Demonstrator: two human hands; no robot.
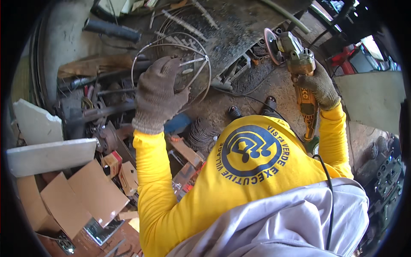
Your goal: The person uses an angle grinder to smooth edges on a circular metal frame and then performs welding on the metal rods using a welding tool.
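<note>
My left hand (158, 94), in a brown knitted glove, is closed on a round metal wire frame (206, 58). Two thin rings and a few short rods that meet at the right make up this frame, which is raised in front of the worktable. My fingers hide part of it. An angle grinder (302, 64) with a yellow-orange body is in my gloved right hand (320, 88), whose fingers wrap round it below the metal head. The grinder's reddish-brown disc (270, 46) stands on edge, facing left, apart from the wire frame. Whether it spins I cannot tell.
Metal strips lie on the dark, gritty worktable (244, 21) ahead. A black tube (112, 31) rests at the far left. Pale boards (53, 156), an opened cardboard box (100, 188) and clutter crowd the left. A wire coil (201, 132) is near my feet; a socket set (389, 184) lies right.
</note>
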